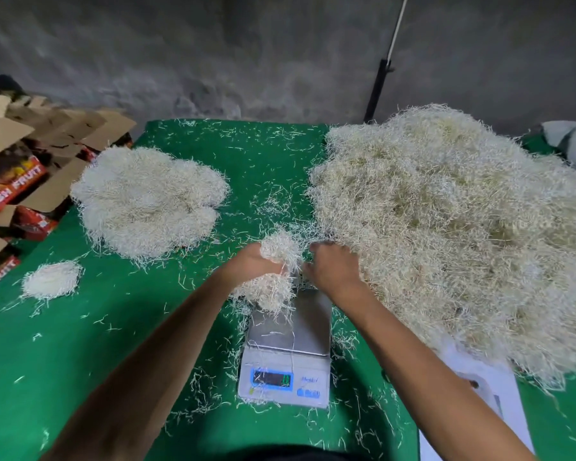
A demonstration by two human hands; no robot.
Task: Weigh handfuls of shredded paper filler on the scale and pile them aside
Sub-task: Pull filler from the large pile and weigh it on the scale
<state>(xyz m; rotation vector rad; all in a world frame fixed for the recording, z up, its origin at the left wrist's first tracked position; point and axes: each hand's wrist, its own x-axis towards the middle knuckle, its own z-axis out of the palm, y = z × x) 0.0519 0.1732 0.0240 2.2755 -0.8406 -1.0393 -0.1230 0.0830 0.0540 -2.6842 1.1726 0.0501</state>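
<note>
Over by the table's [120,327] left edge sit a small heap [51,280] and a bigger weighed pile [147,201]. Mid-table, left hand [250,264] has fingers curled round a handful [276,271] above the scale [288,347]. Right hand [333,267] curls into the handful's edge, beside the huge pile [463,234] at the right edge.

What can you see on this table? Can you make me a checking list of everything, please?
Surface: green cloth, strewn with loose strands.
Job's things: scale; big filler heap on the right; weighed pile and small pile on the left.
Clutter: white sheet under the heap's edge.
Grippers: left hand grips a handful above the scale; right hand pulls at the heap's edge.
Cables: nothing seen.
Surroundings: fruit boxes at left; grey wall; pole.
</note>
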